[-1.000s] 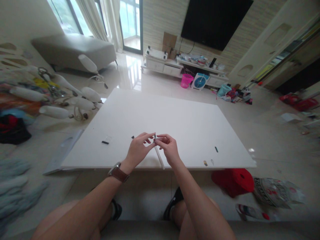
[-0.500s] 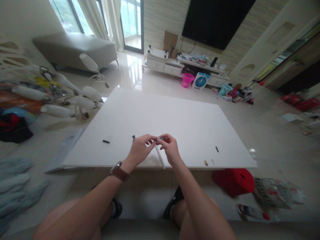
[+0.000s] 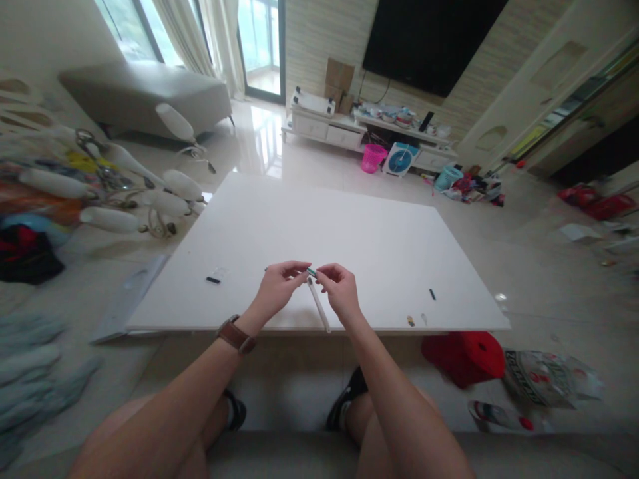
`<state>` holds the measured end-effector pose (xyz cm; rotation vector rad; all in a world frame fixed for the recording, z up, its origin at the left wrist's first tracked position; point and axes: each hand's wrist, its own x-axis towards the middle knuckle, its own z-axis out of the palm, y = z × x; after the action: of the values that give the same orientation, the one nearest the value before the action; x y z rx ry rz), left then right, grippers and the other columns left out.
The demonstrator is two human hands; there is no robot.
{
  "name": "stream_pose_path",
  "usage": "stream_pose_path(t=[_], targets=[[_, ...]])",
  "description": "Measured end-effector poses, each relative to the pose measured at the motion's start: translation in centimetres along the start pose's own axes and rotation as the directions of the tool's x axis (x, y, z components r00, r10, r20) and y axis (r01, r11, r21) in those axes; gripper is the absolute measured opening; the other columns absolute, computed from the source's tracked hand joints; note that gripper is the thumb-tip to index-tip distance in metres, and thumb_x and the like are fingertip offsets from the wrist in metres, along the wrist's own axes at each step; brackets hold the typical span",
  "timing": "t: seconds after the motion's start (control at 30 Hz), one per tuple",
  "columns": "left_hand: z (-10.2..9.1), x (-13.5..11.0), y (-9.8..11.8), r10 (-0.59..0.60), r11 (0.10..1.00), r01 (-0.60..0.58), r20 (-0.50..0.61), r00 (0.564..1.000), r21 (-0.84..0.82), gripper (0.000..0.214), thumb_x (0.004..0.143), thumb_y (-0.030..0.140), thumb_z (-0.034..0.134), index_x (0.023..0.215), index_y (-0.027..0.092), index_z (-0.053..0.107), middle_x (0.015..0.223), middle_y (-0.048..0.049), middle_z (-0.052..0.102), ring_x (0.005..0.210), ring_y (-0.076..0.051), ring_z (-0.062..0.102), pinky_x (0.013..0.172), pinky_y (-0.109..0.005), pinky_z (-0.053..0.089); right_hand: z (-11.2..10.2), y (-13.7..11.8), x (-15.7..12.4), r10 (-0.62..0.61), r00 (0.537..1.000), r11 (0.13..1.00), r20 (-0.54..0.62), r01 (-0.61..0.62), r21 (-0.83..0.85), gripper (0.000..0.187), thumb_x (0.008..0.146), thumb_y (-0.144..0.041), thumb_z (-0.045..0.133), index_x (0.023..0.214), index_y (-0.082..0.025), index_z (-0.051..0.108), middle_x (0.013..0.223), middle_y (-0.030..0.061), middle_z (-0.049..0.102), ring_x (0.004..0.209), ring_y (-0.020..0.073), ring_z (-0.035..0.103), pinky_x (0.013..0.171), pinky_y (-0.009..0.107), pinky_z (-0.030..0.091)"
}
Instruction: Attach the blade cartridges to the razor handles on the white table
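Note:
Above the near middle of the white table (image 3: 359, 246), a small green strip (image 3: 311, 272) spans the gap between my fingertips. My left hand (image 3: 280, 285) pinches its left end, and my right hand (image 3: 340, 290) pinches the other. What exactly the strip is stays too small to tell. Just below the fingers a slim white stick (image 3: 319, 306) with a dark upper tip lies on the table, reaching to the near edge. Behind my left hand, a dark bit is almost wholly hidden.
Left on the table lie a black strip (image 3: 213, 280) and a clear scrap. To the right are another black strip (image 3: 432, 294), a small brown-yellow piece (image 3: 411, 320) and a clear piece (image 3: 424, 319). A red stool (image 3: 464, 359) stands by the near right edge; a lamp (image 3: 134, 179) stands left.
My hands have drawn slightly apart, and more of the green strip shows between them. My left hand now covers most of a dark item that showed beside it before.

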<state>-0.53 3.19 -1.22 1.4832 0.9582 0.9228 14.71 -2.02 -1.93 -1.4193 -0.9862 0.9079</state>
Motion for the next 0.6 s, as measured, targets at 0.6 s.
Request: stream_pose_path(t=[0.6], targets=[[0.4, 0.0, 0.1, -0.144, 0.987, 0.146, 0.021, 0.989, -0.067, 0.019, 0.068, 0.030, 0.075, 0.081, 0.016, 0.077, 0.071, -0.0049, 0.074, 0.070, -0.019, 0.067, 0.072, -0.033, 0.053, -0.2, 0.0, -1.3, -0.342, 0.936, 0.857, 0.090, 0.349, -0.380, 0.006, 0.079, -0.017, 0.069, 0.081, -0.020, 0.073, 0.077, 0.0012, 0.073, 0.068, 0.0149, 0.068, 0.061, 0.026, 0.054]])
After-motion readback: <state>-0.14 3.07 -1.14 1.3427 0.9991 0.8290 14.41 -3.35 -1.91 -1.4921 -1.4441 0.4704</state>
